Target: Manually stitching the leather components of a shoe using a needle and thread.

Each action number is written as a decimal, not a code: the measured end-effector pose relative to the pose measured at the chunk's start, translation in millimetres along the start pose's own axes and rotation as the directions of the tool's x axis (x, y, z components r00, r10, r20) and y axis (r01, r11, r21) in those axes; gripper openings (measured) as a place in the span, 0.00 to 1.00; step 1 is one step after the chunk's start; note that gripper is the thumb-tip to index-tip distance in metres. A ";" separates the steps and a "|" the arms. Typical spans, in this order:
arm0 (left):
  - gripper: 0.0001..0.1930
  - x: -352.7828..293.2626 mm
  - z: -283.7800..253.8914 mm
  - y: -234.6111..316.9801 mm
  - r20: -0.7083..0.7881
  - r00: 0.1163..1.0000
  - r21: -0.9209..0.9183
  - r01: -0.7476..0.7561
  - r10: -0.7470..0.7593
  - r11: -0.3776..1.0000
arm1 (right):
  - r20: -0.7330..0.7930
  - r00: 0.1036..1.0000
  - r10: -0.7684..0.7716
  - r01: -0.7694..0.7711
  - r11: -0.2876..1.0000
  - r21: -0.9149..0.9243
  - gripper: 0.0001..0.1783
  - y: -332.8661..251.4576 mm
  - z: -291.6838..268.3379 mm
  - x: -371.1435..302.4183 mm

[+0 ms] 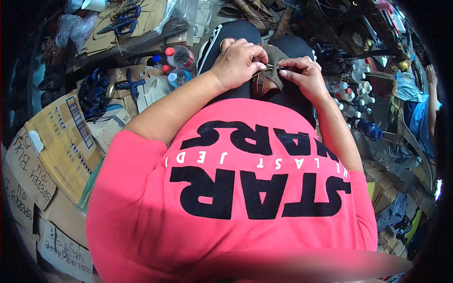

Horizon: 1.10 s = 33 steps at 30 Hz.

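The person, in a pink shirt (264,236), holds a brown shoe-like piece (272,70) over the lap, between the dark-clad thighs (241,35). The left hand (241,61) is at its left edge, thumb and fingers closed narrowly on a thin strand (263,70) that runs against the piece. The right hand (304,73) is just beside the opposite edge, the tips of its thumb and forefinger nearly together; whether they grip a needle or thread is too small to tell.

Near the left forearm stand 1 clear bottle with a red cap (179,56) and 1 with a bluish tint (179,78). Blue-handled scissors (123,21) lie on stacked cardboard (101,41) at upper left. Many small bottles (361,96) crowd the right side.
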<state>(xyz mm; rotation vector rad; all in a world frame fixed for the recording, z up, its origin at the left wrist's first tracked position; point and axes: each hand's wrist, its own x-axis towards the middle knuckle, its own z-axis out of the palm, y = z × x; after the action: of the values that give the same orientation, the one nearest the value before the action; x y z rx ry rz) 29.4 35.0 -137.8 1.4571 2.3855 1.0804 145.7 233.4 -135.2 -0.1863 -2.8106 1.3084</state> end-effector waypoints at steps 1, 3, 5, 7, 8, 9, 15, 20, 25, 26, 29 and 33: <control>0.06 0.0 1.3 1.5 0.009 1.000 0.001 0.008 -0.008 1.000 | -0.022 0.999 0.025 -0.025 1.000 -0.006 0.12 -1.5 1.7 -0.3; 0.06 0.4 3.4 3.4 -0.010 1.000 -0.008 0.012 -0.012 1.000 | -0.044 0.998 0.049 -0.050 0.999 -0.012 0.12 -3.8 5.1 -0.3; 0.06 1.4 5.0 3.7 0.002 0.999 -0.014 0.033 -0.033 0.999 | -0.016 0.986 0.165 -0.162 0.979 0.120 0.10 -4.9 8.0 0.2; 0.05 4.0 6.7 2.8 0.006 0.999 -0.027 0.037 -0.037 0.999 | 0.026 0.970 0.241 -0.239 0.933 0.268 0.09 -4.3 10.0 3.0; 0.05 6.5 7.4 1.7 0.011 1.000 -0.065 0.008 -0.007 0.998 | 0.065 0.948 0.312 -0.312 0.866 0.390 0.09 -3.4 10.4 4.7; 0.05 8.6 8.2 1.1 0.014 1.000 -0.103 -0.020 0.022 0.994 | 0.068 0.953 0.297 -0.298 0.861 0.413 0.09 -1.9 9.5 5.9; 0.05 12.3 -0.3 -5.5 -0.046 0.981 -0.025 -0.191 0.189 0.981 | 0.041 0.999 0.018 -0.024 0.989 0.144 0.08 8.5 -1.9 6.8; 0.04 2.4 -23.0 -5.7 0.037 0.999 -0.162 -0.007 0.014 0.987 | 0.184 0.946 0.267 -0.324 0.804 0.498 0.07 0.1 -17.4 -2.3; 0.05 10.2 -20.5 17.6 0.265 0.963 0.262 -0.122 0.050 0.957 | 0.182 0.969 -0.167 0.219 0.921 -0.321 0.04 -24.2 -24.4 4.6; 0.03 14.1 -19.7 20.9 0.291 0.950 0.323 -0.206 0.110 0.924 | 0.233 0.948 -0.215 0.296 0.862 -0.411 0.04 -28.6 -23.9 7.0; 0.04 20.3 -23.2 23.5 0.354 0.920 0.360 -0.299 0.168 0.884 | 0.301 0.942 -0.148 0.295 0.793 -0.534 0.03 -36.9 -21.6 12.3; 0.07 14.7 -29.6 15.3 0.420 0.883 0.334 -0.366 0.211 0.868 | 0.308 0.941 -0.142 0.291 0.801 -0.522 0.02 -36.2 -22.7 7.3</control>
<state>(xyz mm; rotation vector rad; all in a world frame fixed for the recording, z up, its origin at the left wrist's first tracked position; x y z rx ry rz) 19.1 36.4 -102.9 2.0036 2.2343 0.2918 136.9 228.5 -93.0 0.3165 -3.2313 0.4480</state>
